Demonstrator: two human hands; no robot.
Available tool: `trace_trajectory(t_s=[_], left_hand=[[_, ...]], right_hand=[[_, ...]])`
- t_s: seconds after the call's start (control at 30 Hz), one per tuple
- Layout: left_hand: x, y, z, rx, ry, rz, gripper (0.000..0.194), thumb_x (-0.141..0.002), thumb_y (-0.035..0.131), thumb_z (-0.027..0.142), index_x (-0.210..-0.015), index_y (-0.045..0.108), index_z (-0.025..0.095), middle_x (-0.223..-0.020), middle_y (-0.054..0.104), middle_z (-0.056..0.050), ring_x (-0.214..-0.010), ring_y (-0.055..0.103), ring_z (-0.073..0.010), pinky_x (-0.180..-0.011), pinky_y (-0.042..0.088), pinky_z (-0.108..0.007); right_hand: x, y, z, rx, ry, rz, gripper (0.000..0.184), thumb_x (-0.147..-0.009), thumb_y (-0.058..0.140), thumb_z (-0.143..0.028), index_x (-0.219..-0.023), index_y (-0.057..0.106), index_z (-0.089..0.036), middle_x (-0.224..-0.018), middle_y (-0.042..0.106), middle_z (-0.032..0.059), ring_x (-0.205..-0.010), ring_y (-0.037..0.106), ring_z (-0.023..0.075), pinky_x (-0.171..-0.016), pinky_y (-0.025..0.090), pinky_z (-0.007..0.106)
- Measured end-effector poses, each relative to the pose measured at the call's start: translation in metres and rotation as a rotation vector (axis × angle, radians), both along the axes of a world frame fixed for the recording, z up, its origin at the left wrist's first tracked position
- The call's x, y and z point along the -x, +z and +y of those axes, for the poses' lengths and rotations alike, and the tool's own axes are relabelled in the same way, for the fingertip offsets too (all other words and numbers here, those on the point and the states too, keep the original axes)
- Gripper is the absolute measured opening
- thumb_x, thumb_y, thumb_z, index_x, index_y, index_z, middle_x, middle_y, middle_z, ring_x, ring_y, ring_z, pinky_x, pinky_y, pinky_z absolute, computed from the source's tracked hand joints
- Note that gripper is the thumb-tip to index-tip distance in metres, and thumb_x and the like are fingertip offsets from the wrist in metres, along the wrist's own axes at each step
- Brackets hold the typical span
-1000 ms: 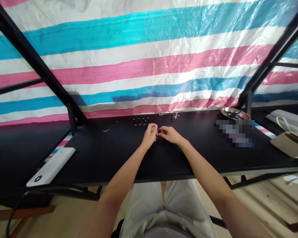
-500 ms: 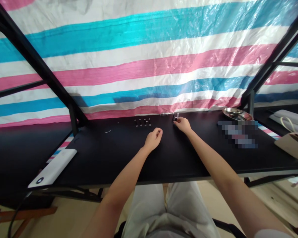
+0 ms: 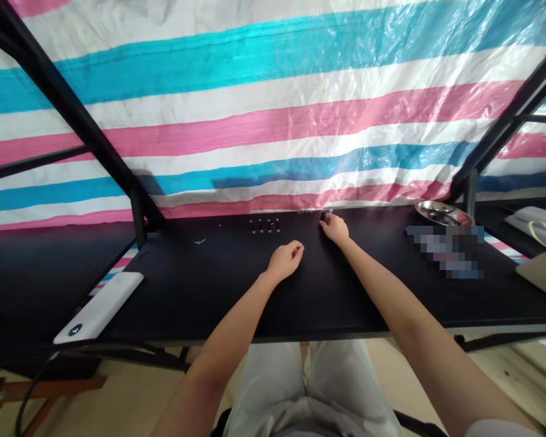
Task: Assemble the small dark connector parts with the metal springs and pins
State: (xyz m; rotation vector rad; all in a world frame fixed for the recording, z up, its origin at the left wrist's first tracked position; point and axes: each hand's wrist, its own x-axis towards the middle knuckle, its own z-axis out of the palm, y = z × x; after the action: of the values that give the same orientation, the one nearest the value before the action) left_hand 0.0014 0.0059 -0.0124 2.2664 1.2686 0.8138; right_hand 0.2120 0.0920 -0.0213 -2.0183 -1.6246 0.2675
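Observation:
My left hand (image 3: 286, 261) rests over the black table with its fingers curled together; whatever they hold, if anything, is hidden. Farther back and to the right, my right hand (image 3: 335, 228) has its fingers closed at a small dark piece with a clear or whitish part (image 3: 326, 213); whether they grip it is too small to tell. Left of that hand lies a row of tiny silvery pieces (image 3: 304, 212). Several small black cylinders with silvery ends (image 3: 261, 226) stand in a row beyond my left hand.
A thin white strand (image 3: 200, 241) lies on the black table (image 3: 200, 291). At the left edge is a long white device (image 3: 99, 308) with a cable. A shiny metal dish (image 3: 444, 213) and a blurred-out item are on the right, near a beige bag (image 3: 543, 276). Striped sheeting (image 3: 264, 121) hangs behind.
My right hand has left my left hand and moved back and right to the small dark piece. My left hand has drawn slightly toward me, fingers still curled.

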Motion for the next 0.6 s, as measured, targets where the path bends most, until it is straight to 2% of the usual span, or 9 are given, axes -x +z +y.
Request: trace_trajectory(t_s=[0.6], left_hand=[[0.0007, -0.0002, 0.0, -0.005, -0.007, 0.004, 0.026, -0.086, 0.038, 0.034, -0.09, 0.06, 0.021, -0.061, 0.059, 0.002, -0.052, 0.05, -0.0098, -0.055, 0.035, -0.02]], right_hand=[[-0.0011, -0.0005, 0.0014, 0.05, 0.009, -0.09, 0.022, -0.083, 0.051, -0.034, -0.095, 0.058, -0.017, -0.095, 0.064, 0.01, -0.088, 0.06, 0.0212, -0.073, 0.043, 0.029]])
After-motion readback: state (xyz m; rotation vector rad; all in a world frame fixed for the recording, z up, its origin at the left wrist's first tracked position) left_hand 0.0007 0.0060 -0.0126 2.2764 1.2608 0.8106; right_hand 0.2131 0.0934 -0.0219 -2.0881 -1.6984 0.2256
